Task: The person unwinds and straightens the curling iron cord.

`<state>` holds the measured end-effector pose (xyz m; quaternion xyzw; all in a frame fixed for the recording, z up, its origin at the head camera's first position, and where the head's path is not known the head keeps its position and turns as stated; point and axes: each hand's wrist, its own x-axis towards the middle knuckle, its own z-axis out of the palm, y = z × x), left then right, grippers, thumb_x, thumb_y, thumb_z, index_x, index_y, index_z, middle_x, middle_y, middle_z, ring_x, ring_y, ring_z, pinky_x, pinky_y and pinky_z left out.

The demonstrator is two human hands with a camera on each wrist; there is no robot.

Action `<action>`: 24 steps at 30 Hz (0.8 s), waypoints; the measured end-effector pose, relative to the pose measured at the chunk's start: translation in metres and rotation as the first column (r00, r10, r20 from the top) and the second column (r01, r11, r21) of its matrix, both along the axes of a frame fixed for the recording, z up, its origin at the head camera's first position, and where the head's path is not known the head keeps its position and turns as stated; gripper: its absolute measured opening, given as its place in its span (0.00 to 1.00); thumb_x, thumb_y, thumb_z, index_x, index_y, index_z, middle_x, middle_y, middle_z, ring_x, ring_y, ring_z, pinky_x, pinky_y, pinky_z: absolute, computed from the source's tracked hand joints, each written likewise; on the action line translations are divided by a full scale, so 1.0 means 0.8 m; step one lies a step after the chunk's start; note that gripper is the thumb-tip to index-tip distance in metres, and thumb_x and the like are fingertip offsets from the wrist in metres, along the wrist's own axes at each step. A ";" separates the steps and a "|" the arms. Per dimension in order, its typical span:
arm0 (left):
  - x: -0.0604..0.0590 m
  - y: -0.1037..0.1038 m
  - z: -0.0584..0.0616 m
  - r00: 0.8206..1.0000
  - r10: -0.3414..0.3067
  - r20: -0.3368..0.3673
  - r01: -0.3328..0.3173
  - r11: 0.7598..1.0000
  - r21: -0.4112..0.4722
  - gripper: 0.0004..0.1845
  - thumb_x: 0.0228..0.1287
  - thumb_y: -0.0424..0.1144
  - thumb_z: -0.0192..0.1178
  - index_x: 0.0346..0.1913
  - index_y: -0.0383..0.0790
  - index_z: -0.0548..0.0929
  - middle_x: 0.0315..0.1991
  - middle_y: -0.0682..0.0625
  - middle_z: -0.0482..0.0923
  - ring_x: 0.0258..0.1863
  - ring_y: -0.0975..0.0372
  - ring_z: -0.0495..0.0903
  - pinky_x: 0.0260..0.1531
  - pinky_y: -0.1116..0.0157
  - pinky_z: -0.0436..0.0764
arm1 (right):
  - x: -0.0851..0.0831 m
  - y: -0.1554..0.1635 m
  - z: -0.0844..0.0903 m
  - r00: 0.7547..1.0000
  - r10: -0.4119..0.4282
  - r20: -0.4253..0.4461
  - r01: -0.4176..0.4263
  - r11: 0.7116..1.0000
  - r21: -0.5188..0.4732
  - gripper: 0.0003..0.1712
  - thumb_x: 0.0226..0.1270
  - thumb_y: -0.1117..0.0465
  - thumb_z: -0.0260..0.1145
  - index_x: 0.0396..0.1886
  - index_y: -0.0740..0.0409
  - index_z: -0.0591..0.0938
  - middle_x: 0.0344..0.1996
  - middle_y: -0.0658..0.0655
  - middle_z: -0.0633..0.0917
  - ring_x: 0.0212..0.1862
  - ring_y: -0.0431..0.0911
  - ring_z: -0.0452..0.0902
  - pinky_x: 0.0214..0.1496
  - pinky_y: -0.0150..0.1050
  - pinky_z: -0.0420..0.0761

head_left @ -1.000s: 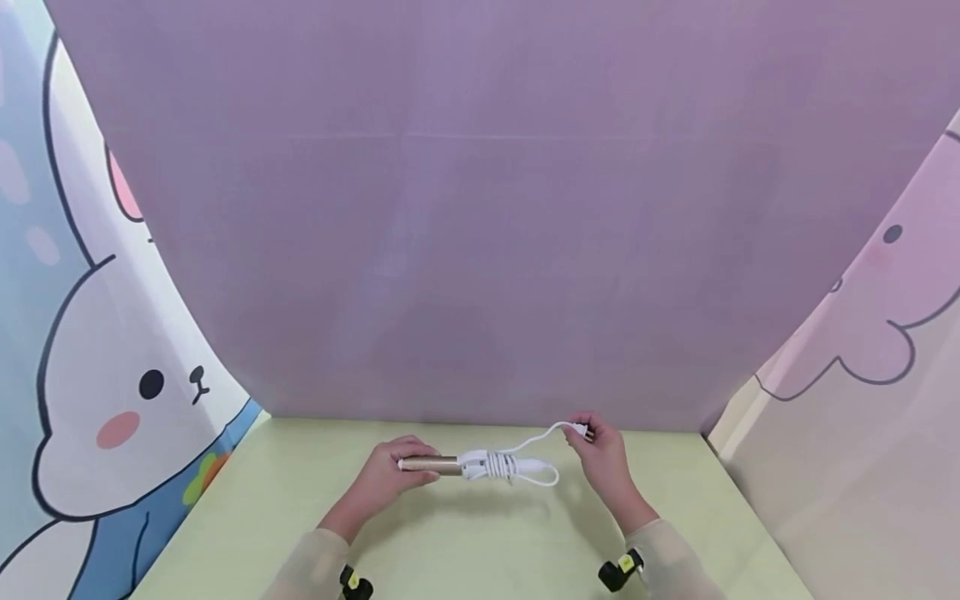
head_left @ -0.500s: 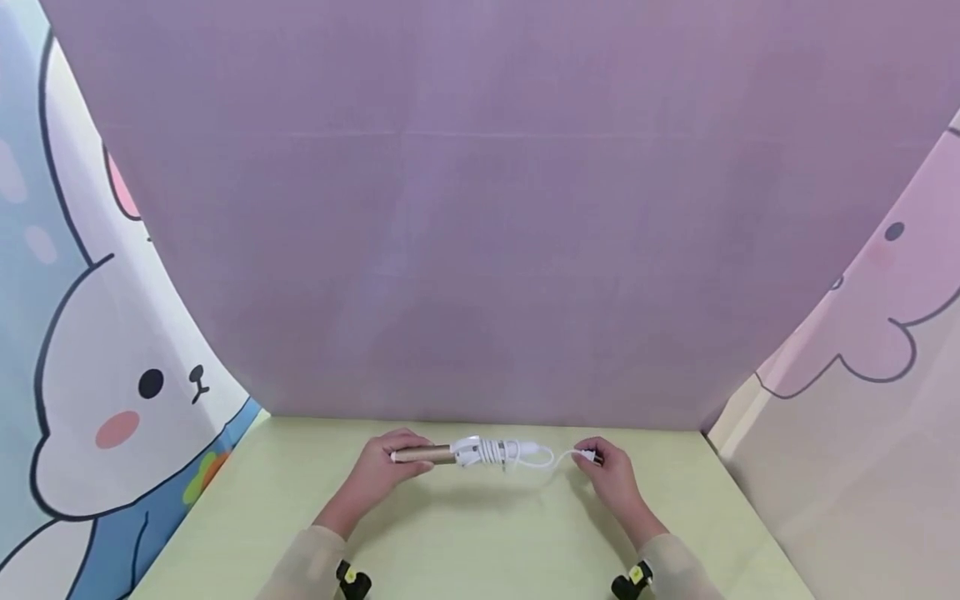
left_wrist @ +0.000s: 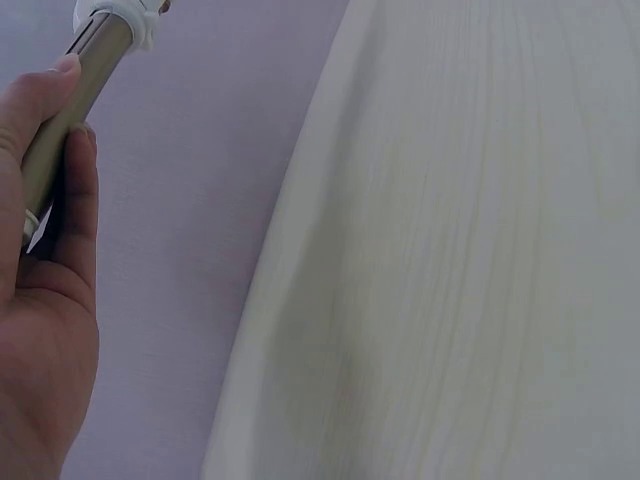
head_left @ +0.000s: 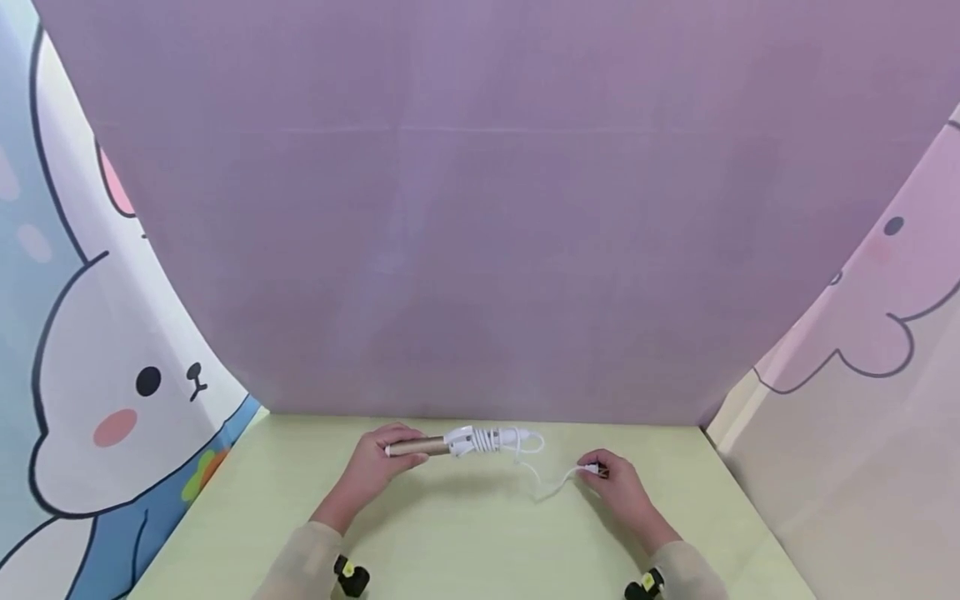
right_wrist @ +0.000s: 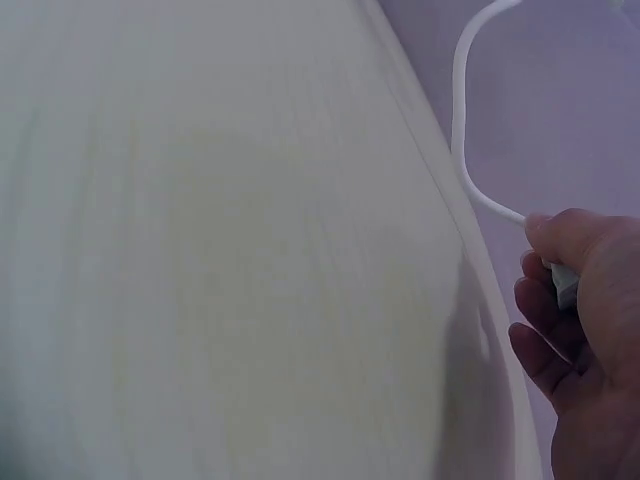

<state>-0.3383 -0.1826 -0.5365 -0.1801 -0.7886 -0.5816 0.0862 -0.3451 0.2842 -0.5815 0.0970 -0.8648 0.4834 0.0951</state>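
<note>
Hands well apart | left hand (head_left: pixel 372 463) grips gold barrel of curling iron (head_left: pixel 450 443), held above worktop (head_left: pixel 465 542) | right hand (head_left: pixel 618 487) pinches plug (head_left: pixel 592 470) low near worktop | white cord (head_left: pixel 540 483) partly wound on handle, slack between

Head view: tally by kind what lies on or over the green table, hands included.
Hands: 2, left hand and right hand
Curling irons: 1, curling iron, gold barrel gripped by the left hand
Cords: 1, white cord, partly wound on the iron
Plugs: 1, plug, pinched by the right hand
Total: 5
</note>
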 end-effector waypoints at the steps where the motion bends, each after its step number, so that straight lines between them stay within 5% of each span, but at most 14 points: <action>1: 0.000 0.000 0.000 1.000 0.004 -0.002 -0.004 1.000 -0.002 0.16 0.61 0.38 0.85 0.51 0.46 0.95 0.50 0.47 0.90 0.43 0.57 0.86 0.39 0.66 0.86 | 0.000 0.002 -0.001 1.000 0.001 -0.004 -0.001 1.000 0.009 0.07 0.71 0.72 0.77 0.45 0.60 0.90 0.41 0.53 0.89 0.40 0.40 0.79 0.43 0.33 0.81; 11: 0.003 0.001 0.001 0.999 0.018 0.037 -0.018 1.000 0.004 0.16 0.62 0.37 0.85 0.51 0.44 0.95 0.52 0.46 0.89 0.44 0.58 0.86 0.41 0.66 0.87 | 0.004 0.014 -0.007 0.999 -0.033 0.024 0.032 0.999 0.018 0.08 0.73 0.71 0.77 0.48 0.61 0.90 0.46 0.55 0.90 0.48 0.43 0.82 0.52 0.32 0.83; 20: -0.002 0.000 -0.002 1.000 0.009 0.007 -0.009 1.000 0.006 0.16 0.61 0.37 0.85 0.51 0.45 0.95 0.51 0.47 0.89 0.44 0.57 0.86 0.41 0.66 0.87 | 0.007 0.009 0.002 0.998 -0.057 0.033 0.057 0.998 -0.004 0.09 0.78 0.65 0.74 0.53 0.61 0.90 0.58 0.59 0.90 0.70 0.61 0.79 0.73 0.60 0.75; 24: -0.003 -0.001 -0.002 1.000 0.011 0.013 -0.011 1.000 0.001 0.16 0.61 0.37 0.85 0.51 0.46 0.95 0.51 0.47 0.89 0.45 0.56 0.86 0.42 0.65 0.87 | 0.007 0.006 0.009 0.998 -0.055 0.030 0.056 0.998 -0.018 0.08 0.79 0.64 0.74 0.53 0.59 0.91 0.58 0.57 0.90 0.66 0.57 0.80 0.72 0.58 0.74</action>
